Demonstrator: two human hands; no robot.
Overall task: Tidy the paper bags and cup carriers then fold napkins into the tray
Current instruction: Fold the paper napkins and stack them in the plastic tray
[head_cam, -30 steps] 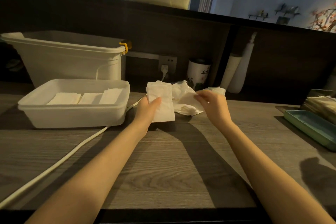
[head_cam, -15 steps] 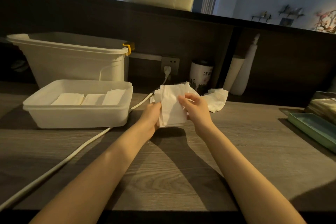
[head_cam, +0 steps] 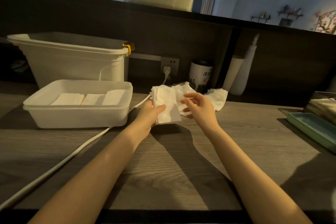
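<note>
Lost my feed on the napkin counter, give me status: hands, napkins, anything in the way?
Left hand holds folded napkin. Right hand open over loose napkins. Tray has three folded. White cable runs beside tray.

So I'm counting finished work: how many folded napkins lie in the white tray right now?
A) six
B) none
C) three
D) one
C: three folded napkins lie side by side on the floor of the white tray, while the left hand holds another folded napkin outside it.
</note>
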